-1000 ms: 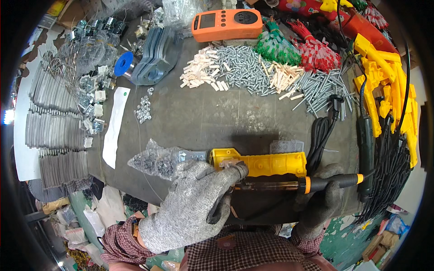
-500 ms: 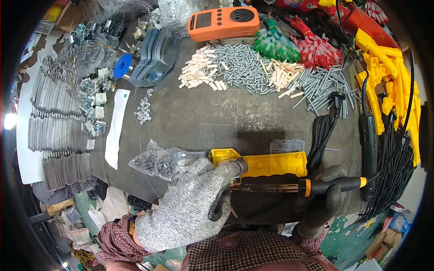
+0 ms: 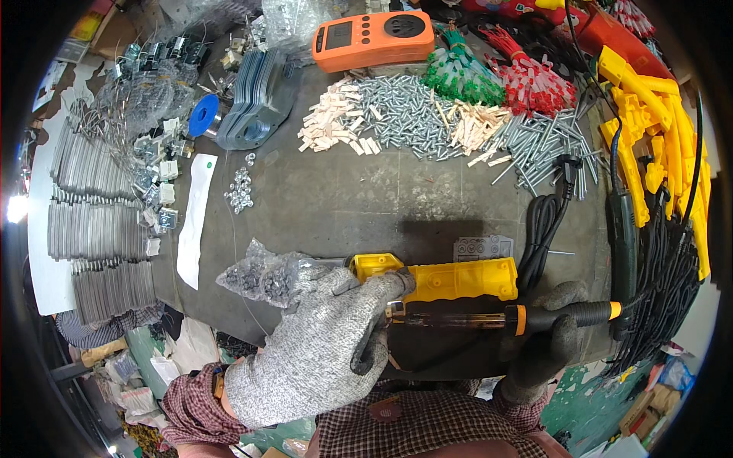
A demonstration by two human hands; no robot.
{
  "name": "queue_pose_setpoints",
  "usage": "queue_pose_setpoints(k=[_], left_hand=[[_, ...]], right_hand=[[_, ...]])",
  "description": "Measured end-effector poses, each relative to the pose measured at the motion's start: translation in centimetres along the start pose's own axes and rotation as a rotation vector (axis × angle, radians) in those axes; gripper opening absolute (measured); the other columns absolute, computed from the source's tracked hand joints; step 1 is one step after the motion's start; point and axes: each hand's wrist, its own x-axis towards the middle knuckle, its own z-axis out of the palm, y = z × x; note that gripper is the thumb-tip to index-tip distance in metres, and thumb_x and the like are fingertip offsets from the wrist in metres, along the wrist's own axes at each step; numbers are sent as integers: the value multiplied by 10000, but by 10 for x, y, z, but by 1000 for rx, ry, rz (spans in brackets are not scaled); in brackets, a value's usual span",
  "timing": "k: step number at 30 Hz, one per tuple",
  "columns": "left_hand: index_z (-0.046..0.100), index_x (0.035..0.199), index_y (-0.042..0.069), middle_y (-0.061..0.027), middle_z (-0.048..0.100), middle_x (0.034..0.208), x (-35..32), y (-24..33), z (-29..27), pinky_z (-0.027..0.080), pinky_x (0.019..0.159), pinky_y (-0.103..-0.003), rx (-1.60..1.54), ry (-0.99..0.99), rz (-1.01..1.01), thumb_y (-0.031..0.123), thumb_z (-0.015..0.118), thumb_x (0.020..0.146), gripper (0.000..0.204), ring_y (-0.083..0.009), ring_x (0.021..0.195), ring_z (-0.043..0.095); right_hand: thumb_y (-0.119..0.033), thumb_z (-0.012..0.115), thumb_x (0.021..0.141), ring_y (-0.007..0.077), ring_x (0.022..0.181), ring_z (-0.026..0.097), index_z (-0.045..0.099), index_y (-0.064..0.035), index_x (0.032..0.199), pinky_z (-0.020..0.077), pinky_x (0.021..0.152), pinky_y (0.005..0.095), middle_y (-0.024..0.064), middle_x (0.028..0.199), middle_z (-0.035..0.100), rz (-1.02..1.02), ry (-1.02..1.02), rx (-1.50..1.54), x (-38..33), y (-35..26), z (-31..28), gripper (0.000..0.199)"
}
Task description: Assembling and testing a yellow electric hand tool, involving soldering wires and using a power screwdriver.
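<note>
My left hand (image 3: 317,343), in a grey knit glove, is closed, its index fingertip against a yellow plastic handle shell (image 3: 466,279). Beside its fingers a small brass-coloured metal part (image 3: 395,309) shows, partly hidden. Gripped in my right hand (image 3: 565,328), gloved and in shadow, is a corded soldering iron (image 3: 489,318) with a black handle and orange bands. The iron lies level, its shaft pointing left and its tip end at the metal part. A clear plastic bag of small dark parts (image 3: 263,276) rests beside my left hand.
Screws (image 3: 405,114), wooden pegs (image 3: 332,118) and green (image 3: 462,72) and red (image 3: 531,80) wired lamps lie behind an open stretch of table. An orange multimeter (image 3: 372,40) stands at the back. Yellow shells (image 3: 657,130) and black cords (image 3: 657,305) crowd the right; metal plates (image 3: 95,225) the left.
The view has shifted very slightly. Both hands, the soldering iron and the yellow shell keep practically the same places.
</note>
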Motion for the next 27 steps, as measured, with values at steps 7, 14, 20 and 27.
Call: queue_pose_setpoints(k=[7, 14, 20, 27], left_hand=[[575, 1365, 52, -117, 666, 922, -2, 1, 0, 485, 864, -448, -50, -21, -40, 23, 689, 755, 622, -319, 884, 639], [576, 1359, 44, -89, 651, 871, -2, -2, 0, 491, 820, -437, -51, -34, -45, 3, 682, 760, 610, -288, 821, 636], [584, 1350, 35, -85, 645, 853, -2, -1, 2, 500, 716, -390, -87, -41, -76, 9, 696, 765, 597, -260, 745, 621], [573, 1365, 50, -75, 651, 856, -1, -1, 1, 482, 802, -426, -62, 32, 20, 14, 701, 758, 621, -282, 820, 624]], right_hand=[[-364, 581, 957, 184, 357, 496, 456, 16, 1077, 414, 327, 277, 95, 608, 553, 45, -373, -73, 13, -6, -29, 417], [-385, 636, 935, 182, 596, 599, 522, 10, 1073, 510, 550, 301, 122, 804, 630, 136, -466, -35, 13, -14, -28, 434], [-371, 647, 936, 187, 769, 648, 555, 10, 1097, 563, 731, 325, 114, 895, 628, 65, -158, -101, 9, -4, -35, 423], [-377, 643, 947, 155, 552, 596, 522, 28, 1135, 526, 524, 269, 103, 788, 613, 57, -295, -109, 13, -7, -34, 463]])
